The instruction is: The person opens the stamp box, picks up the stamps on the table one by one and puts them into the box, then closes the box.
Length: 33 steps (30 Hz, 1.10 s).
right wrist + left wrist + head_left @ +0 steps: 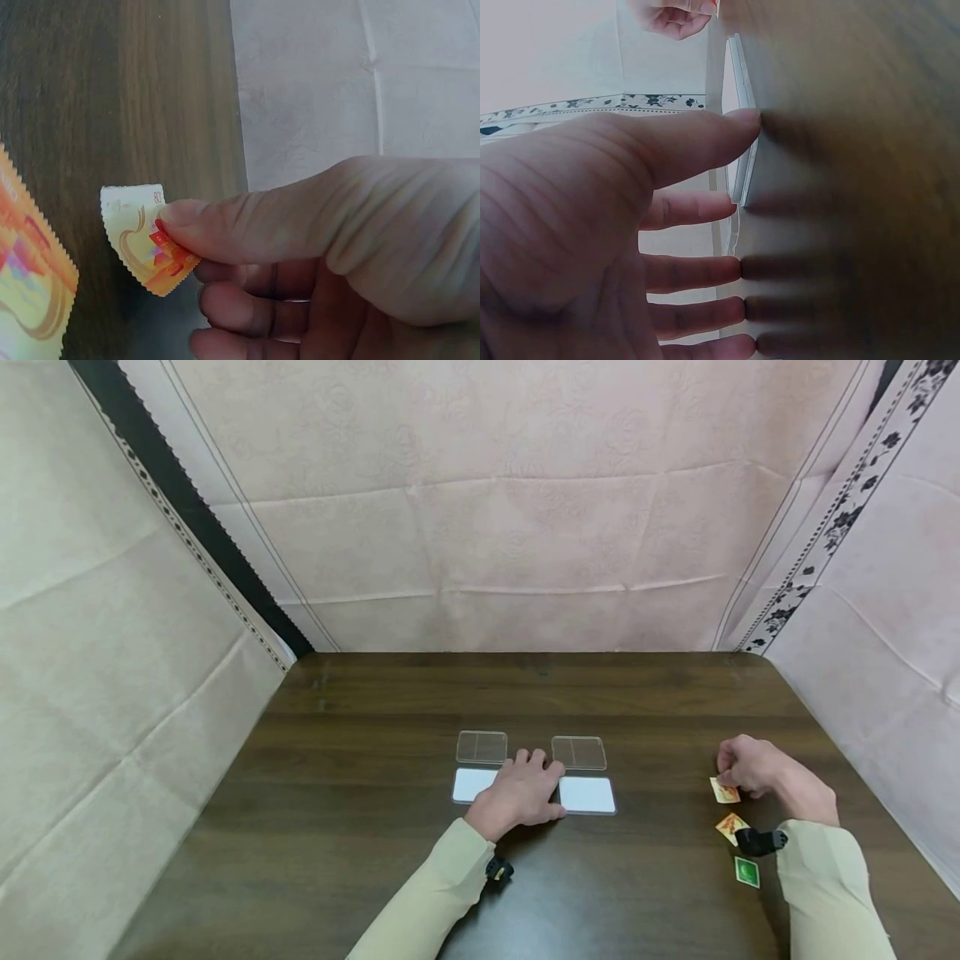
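My right hand (757,766) pinches a postage stamp (139,236) between thumb and fingers, above the right part of the table. The stamp is yellow and orange with a toothed edge. Below it on the table lie a second orange stamp (729,828), partly behind the wrist camera, and a green stamp (747,872). With straight, spread fingertips, my left hand (521,789) touches the table between two flat white boxes. Its thumb and forefinger are at the left side of the right white box (587,795). The left white box (472,783) is partly covered by the hand.
Behind the white boxes lie two clear plastic lids (482,747), the other clear lid (579,752) standing to the right. They rest on a dark wooden table (337,827). Pale patterned cloths (487,527) hang beyond its back and sides.
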{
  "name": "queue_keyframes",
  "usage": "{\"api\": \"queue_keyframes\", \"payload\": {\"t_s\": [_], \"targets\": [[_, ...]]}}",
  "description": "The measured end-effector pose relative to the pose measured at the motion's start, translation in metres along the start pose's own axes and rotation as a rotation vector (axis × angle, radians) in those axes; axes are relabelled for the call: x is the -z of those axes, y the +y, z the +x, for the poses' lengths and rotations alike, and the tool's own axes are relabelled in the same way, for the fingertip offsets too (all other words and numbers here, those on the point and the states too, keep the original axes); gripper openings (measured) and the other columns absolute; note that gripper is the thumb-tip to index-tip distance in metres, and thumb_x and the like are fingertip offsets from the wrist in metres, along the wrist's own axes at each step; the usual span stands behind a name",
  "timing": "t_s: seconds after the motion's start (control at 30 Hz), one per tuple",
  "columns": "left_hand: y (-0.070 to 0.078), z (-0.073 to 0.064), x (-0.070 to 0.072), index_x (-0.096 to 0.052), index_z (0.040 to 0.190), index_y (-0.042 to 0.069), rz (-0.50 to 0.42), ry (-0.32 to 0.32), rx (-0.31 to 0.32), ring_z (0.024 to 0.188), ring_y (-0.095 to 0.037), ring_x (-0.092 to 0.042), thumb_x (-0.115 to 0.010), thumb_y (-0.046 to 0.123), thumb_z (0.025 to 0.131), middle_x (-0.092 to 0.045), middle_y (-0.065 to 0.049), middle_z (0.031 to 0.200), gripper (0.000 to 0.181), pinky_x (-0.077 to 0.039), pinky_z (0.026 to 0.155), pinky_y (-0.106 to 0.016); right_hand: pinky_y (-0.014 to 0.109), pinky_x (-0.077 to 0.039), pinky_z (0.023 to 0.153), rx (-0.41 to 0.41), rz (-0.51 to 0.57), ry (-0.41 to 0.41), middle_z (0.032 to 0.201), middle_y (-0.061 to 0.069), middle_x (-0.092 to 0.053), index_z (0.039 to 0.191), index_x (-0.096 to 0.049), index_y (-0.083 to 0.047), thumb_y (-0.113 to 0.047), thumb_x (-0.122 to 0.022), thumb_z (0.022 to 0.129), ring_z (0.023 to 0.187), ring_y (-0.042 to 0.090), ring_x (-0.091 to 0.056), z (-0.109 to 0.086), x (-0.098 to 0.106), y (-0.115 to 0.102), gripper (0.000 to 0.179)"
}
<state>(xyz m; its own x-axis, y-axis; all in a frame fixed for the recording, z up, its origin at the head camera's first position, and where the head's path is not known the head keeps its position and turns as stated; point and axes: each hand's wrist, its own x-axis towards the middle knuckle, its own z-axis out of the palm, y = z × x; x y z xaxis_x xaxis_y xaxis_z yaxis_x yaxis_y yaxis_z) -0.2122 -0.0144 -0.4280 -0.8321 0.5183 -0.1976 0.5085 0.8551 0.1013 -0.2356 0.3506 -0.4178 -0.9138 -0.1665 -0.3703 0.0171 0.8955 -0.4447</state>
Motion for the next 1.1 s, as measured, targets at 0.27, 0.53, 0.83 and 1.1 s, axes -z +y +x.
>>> {"api": "queue_keyframes", "payload": {"t_s": [0.27,0.53,0.83,1.1], "targets": [[0.0,0.001,-0.001,-0.051,0.133,0.023,0.025,0.007,-0.005,0.116,-0.027,-0.047,-0.063,0.053,0.091,-0.05,-0.006,0.135,0.053,-0.043,0.097,-0.043,0.032,-0.048,0.054,0.021,0.023,0.007,0.069,0.002,-0.051,0.083,-0.056,-0.004,-0.005,-0.067,0.087,0.062,0.017,-0.05,0.0,0.001,-0.004,0.012],[-0.001,0.001,-0.001,-0.051,0.135,0.023,0.018,0.008,-0.014,0.119,-0.028,-0.047,-0.062,0.052,0.091,-0.049,-0.007,0.138,0.054,-0.043,0.098,-0.044,0.032,-0.049,0.055,0.027,0.014,0.025,0.067,0.001,-0.051,0.082,-0.057,-0.005,-0.006,-0.067,0.087,0.06,0.016,-0.051,-0.001,0.002,-0.005,0.012],[-0.002,0.002,-0.002,-0.051,0.135,0.023,0.016,0.01,-0.014,0.118,-0.027,-0.046,-0.062,0.052,0.092,-0.049,-0.007,0.138,0.053,-0.042,0.097,-0.044,0.031,-0.049,0.055,0.063,-0.004,0.078,0.069,0.002,-0.054,0.083,-0.06,-0.004,-0.006,-0.066,0.088,0.06,0.016,-0.053,-0.003,0.004,-0.011,0.007],[-0.002,0.001,-0.001,-0.051,0.134,0.023,0.012,0.003,-0.016,0.119,-0.028,-0.046,-0.062,0.051,0.092,-0.049,-0.008,0.139,0.052,-0.042,0.097,-0.044,0.031,-0.047,0.052,0.103,-0.013,0.163,0.067,-0.001,-0.057,0.081,-0.061,-0.006,-0.007,-0.063,0.087,0.056,0.014,-0.054,0.0,0.001,-0.016,0.006]]}}
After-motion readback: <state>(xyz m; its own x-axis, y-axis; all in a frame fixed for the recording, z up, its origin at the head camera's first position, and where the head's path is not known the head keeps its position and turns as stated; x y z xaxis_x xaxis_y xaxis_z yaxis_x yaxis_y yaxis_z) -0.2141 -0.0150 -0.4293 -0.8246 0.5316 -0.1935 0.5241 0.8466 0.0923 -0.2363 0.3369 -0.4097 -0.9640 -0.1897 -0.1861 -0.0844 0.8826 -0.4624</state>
